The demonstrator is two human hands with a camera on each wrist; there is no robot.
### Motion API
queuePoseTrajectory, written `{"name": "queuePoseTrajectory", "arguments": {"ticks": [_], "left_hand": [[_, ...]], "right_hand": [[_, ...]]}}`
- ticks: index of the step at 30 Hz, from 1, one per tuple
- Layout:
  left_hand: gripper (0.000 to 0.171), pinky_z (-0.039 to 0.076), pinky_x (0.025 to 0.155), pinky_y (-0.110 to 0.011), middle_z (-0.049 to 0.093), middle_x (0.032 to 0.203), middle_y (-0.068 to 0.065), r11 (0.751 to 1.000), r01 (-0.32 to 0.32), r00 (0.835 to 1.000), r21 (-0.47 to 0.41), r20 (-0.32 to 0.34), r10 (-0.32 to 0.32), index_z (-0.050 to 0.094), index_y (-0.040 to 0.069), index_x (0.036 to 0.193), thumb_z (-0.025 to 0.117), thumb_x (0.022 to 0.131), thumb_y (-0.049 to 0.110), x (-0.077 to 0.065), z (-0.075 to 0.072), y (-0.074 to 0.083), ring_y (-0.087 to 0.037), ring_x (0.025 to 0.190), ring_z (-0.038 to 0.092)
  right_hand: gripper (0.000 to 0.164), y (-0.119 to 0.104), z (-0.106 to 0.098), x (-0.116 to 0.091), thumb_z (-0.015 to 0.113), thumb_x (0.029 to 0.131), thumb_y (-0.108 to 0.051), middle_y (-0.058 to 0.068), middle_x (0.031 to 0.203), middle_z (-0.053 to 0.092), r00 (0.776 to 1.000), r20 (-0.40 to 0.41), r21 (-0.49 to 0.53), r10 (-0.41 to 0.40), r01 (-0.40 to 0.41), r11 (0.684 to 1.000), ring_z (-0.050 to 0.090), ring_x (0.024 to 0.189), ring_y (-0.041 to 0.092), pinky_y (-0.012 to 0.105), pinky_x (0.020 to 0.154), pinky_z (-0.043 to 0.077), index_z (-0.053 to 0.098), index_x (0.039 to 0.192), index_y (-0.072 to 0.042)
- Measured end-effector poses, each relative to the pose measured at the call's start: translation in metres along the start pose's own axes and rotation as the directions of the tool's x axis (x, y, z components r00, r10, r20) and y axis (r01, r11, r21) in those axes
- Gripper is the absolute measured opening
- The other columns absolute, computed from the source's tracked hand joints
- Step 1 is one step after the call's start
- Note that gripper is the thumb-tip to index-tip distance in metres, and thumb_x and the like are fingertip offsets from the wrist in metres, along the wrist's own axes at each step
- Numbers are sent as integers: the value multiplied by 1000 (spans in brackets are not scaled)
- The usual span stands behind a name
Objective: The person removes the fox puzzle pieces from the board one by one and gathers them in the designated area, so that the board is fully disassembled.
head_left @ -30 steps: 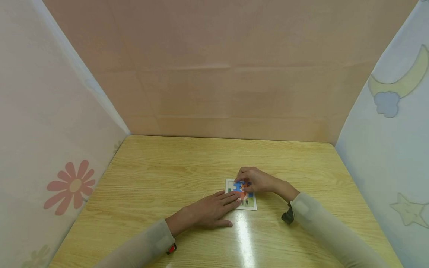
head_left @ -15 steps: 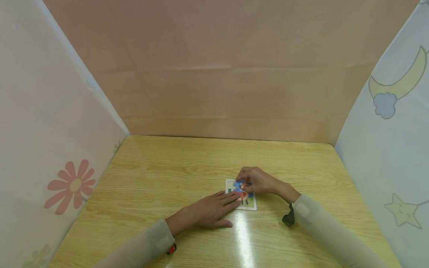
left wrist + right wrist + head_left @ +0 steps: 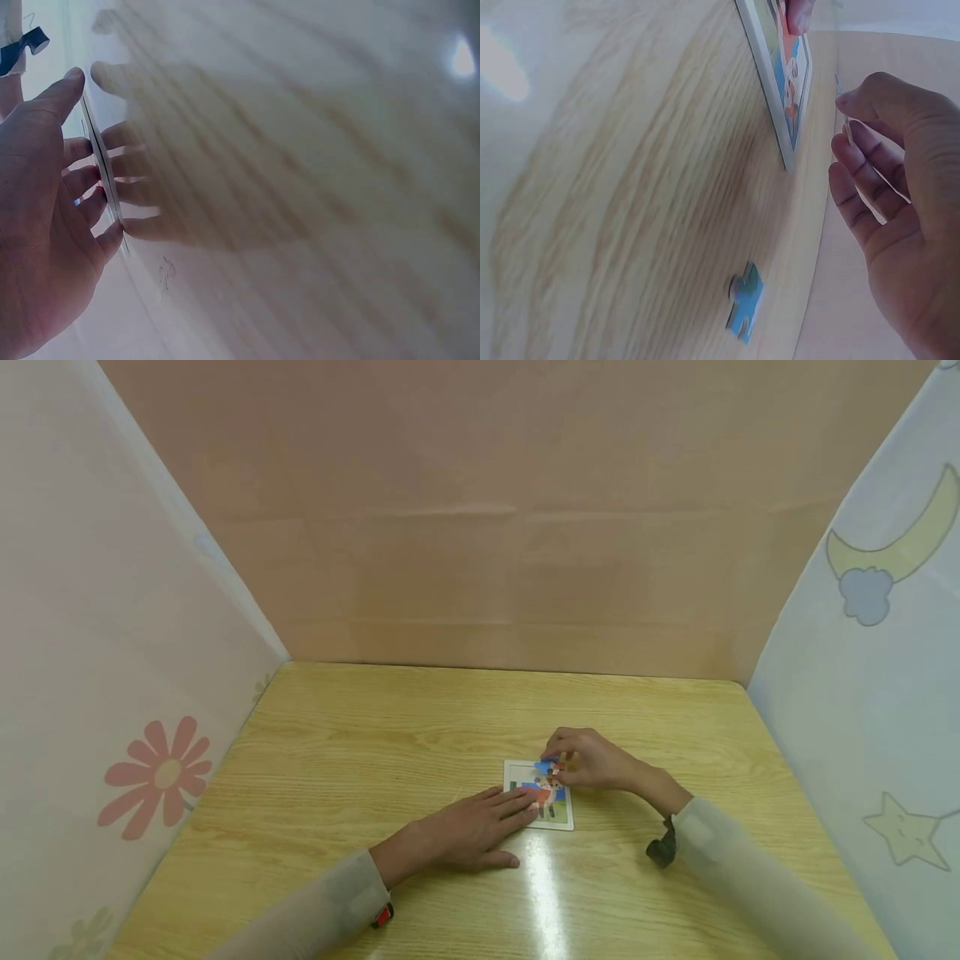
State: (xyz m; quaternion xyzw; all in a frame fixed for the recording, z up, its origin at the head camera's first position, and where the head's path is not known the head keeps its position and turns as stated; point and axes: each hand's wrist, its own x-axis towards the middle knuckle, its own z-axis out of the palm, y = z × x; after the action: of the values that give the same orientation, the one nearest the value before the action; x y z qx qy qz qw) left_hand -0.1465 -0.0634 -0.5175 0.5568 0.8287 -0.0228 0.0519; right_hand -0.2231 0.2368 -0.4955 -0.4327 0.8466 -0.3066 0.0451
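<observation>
A small jigsaw puzzle in a white frame [image 3: 567, 827] lies on the table, showing an orange animal on blue and green. My left hand [image 3: 472, 831] rests on its near left part with straight fingers; in the left wrist view the fingertips [image 3: 91, 206] reach over the frame's edge. Above the puzzle's far right corner, my right hand [image 3: 597, 763] pinches a blue puzzle piece [image 3: 544, 767] with some orange and white on it. Seen edge-on in the right wrist view, that piece [image 3: 849, 133] sits between thumb and fingertips, raised off the frame. Pale backing shows at the puzzle's upper left.
A loose blue puzzle piece [image 3: 746, 304] lies on the wooden table [image 3: 360, 735], beside the frame in the right wrist view; my right hand and arm hide it from the head view. Fabric walls [image 3: 480, 568] stand behind and at both sides.
My right hand has lifted the blue piece from the puzzle and drawn it to the right and slightly away, baring pale backing at the upper left. The left hand has stayed in place.
</observation>
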Motion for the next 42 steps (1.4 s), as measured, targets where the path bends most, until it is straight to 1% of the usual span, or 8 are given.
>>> {"name": "queuePoseTrajectory", "arguments": {"ticks": [6,9,13,18,25,32,39,42], "left_hand": [[76,23,132,-43,16,178,-6,1000,-1,1000,4,5,1,21,11,170,29,112,60,1,0,-1,-21,164,14],[76,22,132,-44,16,178,-6,1000,1,1000,-6,13,-1,21,11,170,29,112,60,1,-1,-1,-21,164,14],[76,22,132,-44,16,178,-6,1000,2,1000,-12,17,-2,21,11,170,30,112,60,1,-1,-1,-21,164,14],[76,23,132,-44,16,178,-7,1000,-1,1000,-10,19,1,21,11,170,31,113,59,0,-2,-2,-22,164,15],[75,25,131,-44,18,177,-7,1000,-2,1000,0,10,2,23,10,169,32,113,58,-1,-3,-1,-22,164,17],[74,23,132,-42,19,177,-6,1000,1,1000,10,9,-1,24,10,169,32,113,58,-1,-1,-1,-21,164,17],[74,23,132,-42,19,177,-6,1000,-1,1000,10,10,1,23,10,170,33,113,57,0,-1,1,-22,164,17],[74,23,132,-42,19,177,-5,1000,1,1000,10,11,-1,23,11,170,33,113,57,0,-1,1,-21,164,17]], "right_hand": [[26,0,-6,-11,78,85,4,4,109,71,999,-25,-20,33,-34,999,70,94,19,37,78,65,80,110,-4],[26,2,-8,-17,79,86,2,2,110,72,998,-39,-33,49,-50,998,70,94,17,35,79,64,81,111,-6],[26,6,-11,-26,79,85,1,1,110,72,997,-62,-50,36,-39,998,69,93,15,35,77,63,81,111,-6],[28,9,-16,-37,78,84,4,1,109,71,995,-97,-66,17,-23,998,69,91,15,35,72,64,81,110,-5],[29,12,-22,-50,80,84,5,-1,110,71,992,-117,-78,42,-51,996,68,92,12,35,74,63,81,111,-6],[32,17,-27,-65,82,79,10,-1,108,72,987,-158,-87,29,-44,995,68,87,12,34,71,62,81,108,-4],[33,19,-32,-79,84,77,8,-2,108,72,983,-174,-112,54,-75,991,64,85,9,31,69,59,82,106,-6],[33,20,-34,-85,84,76,9,0,107,72,982,-181,-117,57,-79,990,66,85,9,31,69,60,82,105,-6]]}}
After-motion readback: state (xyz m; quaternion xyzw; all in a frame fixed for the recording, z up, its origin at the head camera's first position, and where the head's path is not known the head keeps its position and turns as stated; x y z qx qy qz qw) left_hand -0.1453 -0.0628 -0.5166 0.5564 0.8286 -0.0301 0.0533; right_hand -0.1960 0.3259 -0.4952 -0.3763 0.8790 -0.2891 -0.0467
